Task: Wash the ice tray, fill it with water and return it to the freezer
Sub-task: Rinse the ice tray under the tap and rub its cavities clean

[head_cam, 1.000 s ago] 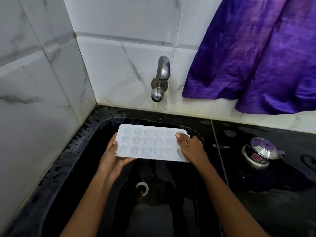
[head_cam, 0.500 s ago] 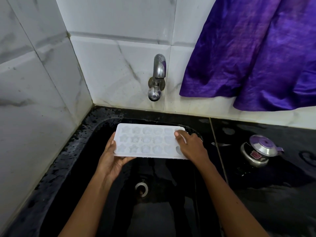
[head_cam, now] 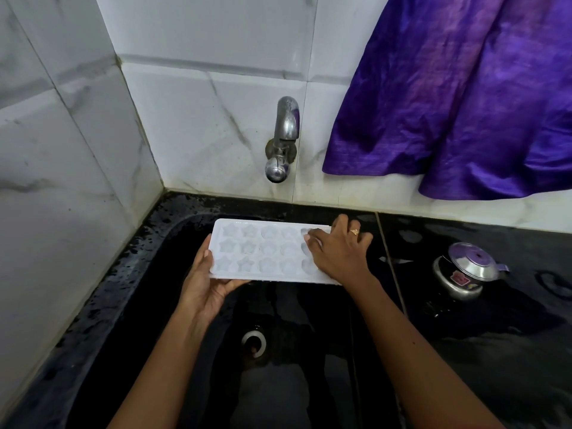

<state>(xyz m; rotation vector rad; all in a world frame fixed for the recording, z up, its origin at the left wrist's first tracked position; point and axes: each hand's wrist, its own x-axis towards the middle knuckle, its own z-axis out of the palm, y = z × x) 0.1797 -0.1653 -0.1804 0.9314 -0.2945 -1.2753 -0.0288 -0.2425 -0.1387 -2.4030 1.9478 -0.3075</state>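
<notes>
Tray: white plastic ice tray with star and round moulds (head_cam: 266, 252), hanging level over the black sink (head_cam: 148, 267), under the steel wall tap (head_cam: 283, 140).
Left grip (head_cam: 204, 283): clamping the tray's left end.
Right grip (head_cam: 337, 252): shifting from near edge to far right corner, thumb on the moulds; cannot tell whether it is clamped.
Meaning: washing probably just starting; no water running.

White ice tray (head_cam: 272, 251) held level over black sink (head_cam: 130, 292), below wall tap (head_cam: 283, 140). Left hand (head_cam: 205, 283) cups tray's left end from beneath, thumb on rim. Right hand (head_cam: 339, 250) lies over right end, thumb on cells, ring on one finger. Drain (head_cam: 253, 342) below. Steel lidded pot (head_cam: 464, 270) on counter right of sink. Purple cloth (head_cam: 464, 97) hangs top right.
</notes>
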